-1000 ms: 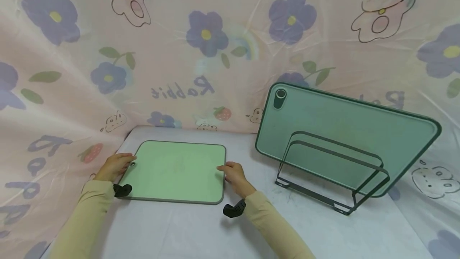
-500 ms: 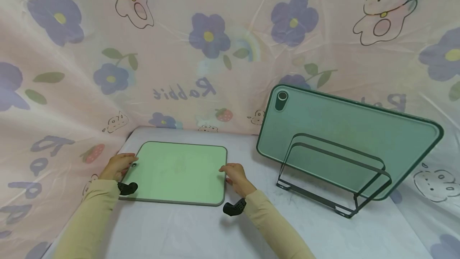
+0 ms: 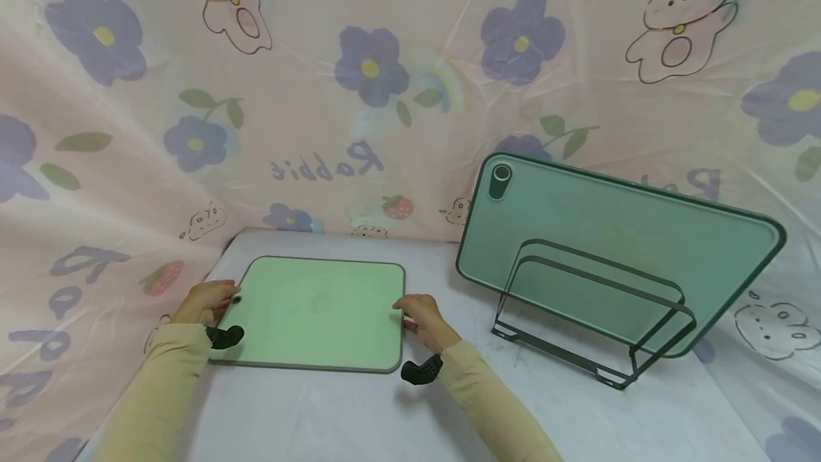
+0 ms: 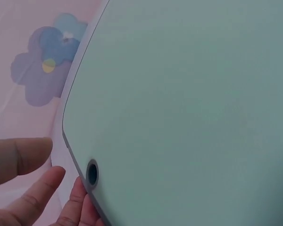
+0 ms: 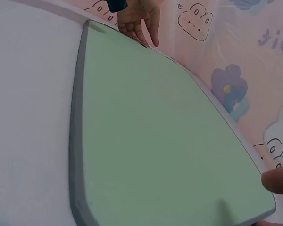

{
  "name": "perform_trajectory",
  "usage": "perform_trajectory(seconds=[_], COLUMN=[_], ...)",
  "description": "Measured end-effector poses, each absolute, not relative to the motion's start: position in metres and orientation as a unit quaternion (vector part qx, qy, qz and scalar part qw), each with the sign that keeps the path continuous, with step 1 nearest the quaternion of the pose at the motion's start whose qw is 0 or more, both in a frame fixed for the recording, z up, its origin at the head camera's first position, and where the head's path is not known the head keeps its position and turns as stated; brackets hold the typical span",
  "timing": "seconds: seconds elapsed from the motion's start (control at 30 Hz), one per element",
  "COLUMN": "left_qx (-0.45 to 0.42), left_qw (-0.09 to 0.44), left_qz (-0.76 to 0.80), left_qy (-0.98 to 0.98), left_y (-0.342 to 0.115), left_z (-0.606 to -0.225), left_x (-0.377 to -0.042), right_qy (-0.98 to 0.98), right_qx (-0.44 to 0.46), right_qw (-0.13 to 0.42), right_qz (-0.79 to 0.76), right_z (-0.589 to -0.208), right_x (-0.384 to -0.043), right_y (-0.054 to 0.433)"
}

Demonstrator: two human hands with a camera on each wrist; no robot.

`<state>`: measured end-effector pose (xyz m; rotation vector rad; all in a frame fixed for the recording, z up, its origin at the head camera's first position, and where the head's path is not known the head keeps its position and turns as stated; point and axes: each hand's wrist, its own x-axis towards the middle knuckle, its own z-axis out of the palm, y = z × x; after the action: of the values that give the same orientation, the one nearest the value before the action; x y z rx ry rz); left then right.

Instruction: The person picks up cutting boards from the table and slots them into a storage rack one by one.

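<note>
A light green cutting board [image 3: 314, 316] with a grey edge lies flat on the white-covered table. Its small ringed hole [image 4: 92, 174] sits close to the left edge. My left hand [image 3: 204, 303] is at that edge; in the left wrist view its lower fingertips [image 4: 78, 190] touch the rim while two fingers stay apart from it. At the opposite edge, my right hand [image 3: 426, 319] has one fingertip [image 5: 277, 180] above the board and other fingers low beside the rim. Much of the right hand is outside its wrist view.
On the right, a larger dark green board [image 3: 596, 234] with a hole in its corner leans upright in a black wire rack [image 3: 558, 355]. A patterned curtain [image 3: 410, 91] hangs close behind the table [image 3: 308, 419] and along its sides.
The head view has shifted slightly. Both hands stay at the cutting board's two side edges, and the rack with the larger board stands as before.
</note>
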<state>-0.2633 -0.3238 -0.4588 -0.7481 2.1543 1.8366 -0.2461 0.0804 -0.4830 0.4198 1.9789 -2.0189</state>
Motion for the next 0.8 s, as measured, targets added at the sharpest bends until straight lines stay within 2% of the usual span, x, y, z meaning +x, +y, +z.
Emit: perform_trajectory(seconds=[0.4,0.6,0.8], left_qx=[-0.279,-0.282,-0.265], left_qw=[0.069,0.067,0.075], left_qz=[0.651,0.636,0.656], left_qy=[0.703,0.715,0.702], left_y=[-0.324,-0.318,-0.32], left_z=[-0.468,-0.456,-0.451], left_x=[-0.273,-0.264,-0.261], right_qy=[0.666,0.672,0.66], right_qx=[0.172,0.17,0.17], right_qw=[0.136,0.134,0.108], right_qz=[-0.713,-0.708,-0.724], right_z=[-0.477,-0.479,-0.481], right_x=[-0.243,-0.244,-0.246], right_y=[0.082,0.086,0.091])
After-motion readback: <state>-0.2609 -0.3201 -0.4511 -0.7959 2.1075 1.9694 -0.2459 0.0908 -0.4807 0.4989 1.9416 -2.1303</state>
